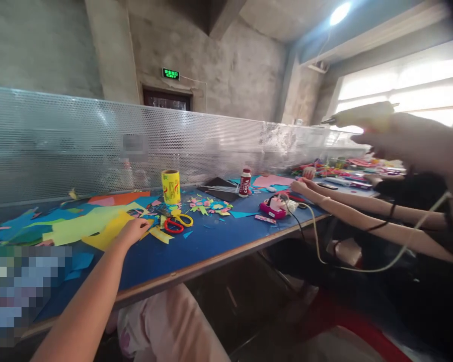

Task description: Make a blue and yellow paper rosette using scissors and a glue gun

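My left hand (133, 231) rests on the blue table (196, 254), fingers curled down onto yellow paper (101, 232) beside red and yellow scissors (178, 222). My right hand (419, 143) is raised at the upper right, closed round a pale glue gun (362, 116) whose nozzle points left. Its cord (366, 269) hangs down and runs toward the table. A yellow tape roll (170, 186) stands behind the scissors. Cut paper flowers (210, 205) lie in the middle.
A perforated metal screen (98, 141) lines the table's far side. A white bottle with a red label (244, 182) stands near black paper. Another person's arms (347, 206) reach onto the table at the right, by a pink object (272, 208). Coloured paper scraps cover the left.
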Available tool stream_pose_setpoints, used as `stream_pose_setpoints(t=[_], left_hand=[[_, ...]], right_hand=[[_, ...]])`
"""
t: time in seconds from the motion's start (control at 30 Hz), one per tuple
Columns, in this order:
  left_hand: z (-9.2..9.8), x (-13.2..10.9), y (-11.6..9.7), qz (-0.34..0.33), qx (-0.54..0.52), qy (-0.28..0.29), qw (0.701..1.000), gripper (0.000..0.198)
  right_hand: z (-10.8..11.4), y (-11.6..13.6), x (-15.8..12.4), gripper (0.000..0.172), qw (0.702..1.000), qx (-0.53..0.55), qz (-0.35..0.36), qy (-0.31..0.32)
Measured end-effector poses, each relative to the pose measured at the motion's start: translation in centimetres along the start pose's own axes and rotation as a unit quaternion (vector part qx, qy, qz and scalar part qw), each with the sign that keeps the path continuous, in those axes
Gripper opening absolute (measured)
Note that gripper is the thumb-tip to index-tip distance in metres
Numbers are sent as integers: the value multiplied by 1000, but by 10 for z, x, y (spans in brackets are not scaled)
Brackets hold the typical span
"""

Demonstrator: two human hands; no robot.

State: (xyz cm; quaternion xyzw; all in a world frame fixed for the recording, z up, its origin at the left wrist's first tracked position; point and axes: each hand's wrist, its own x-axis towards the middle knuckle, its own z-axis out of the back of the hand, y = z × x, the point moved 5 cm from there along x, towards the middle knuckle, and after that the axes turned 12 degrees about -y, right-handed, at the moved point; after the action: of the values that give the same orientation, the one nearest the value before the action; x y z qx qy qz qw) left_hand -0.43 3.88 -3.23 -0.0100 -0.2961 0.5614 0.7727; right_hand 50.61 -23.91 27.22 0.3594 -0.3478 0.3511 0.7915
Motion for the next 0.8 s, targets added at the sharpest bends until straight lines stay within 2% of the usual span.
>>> stream_pose_setpoints(t=[0.03,0.1,0.2,0.23,0.3,0.37,0.43,0.53,0.6,0.7,0.8], left_hand=[[1,-1,-2,-7,-1,4,1000,29],[3,-2,-5,-18,-5,2,1000,29],[4,-3,-6,-16,-23,-5,1000,26],[5,-3,-4,-7,-25,-8,1000,26],[4,-4,-3,4,-34,-11,999,24],[5,-4,-4,-1,-43,-18,999,23],[5,-4,-4,-4,-43,-23,999,22],[5,-3,0,9,-25,-25,999,23],[4,-2,1,7,-22,-32,999,24],[2,-1,3,11,-33,-35,999,23],[1,-1,3,15,-46,-32,998,22]], right_hand=[[1,29,-16,56,996,34,61,56],[-1,81,-52,47,979,81,160,101],[-27,148,-110,38,949,126,261,126],[-42,169,-130,40,938,139,292,127],[-78,214,-173,35,898,182,368,158],[-120,253,-211,30,872,202,399,201],[-162,282,-243,30,860,201,404,238],[-215,303,-276,32,859,167,388,289],[-236,303,-287,38,863,170,373,295],[-251,295,-294,45,871,197,351,281],[-256,289,-297,43,874,204,346,272]])
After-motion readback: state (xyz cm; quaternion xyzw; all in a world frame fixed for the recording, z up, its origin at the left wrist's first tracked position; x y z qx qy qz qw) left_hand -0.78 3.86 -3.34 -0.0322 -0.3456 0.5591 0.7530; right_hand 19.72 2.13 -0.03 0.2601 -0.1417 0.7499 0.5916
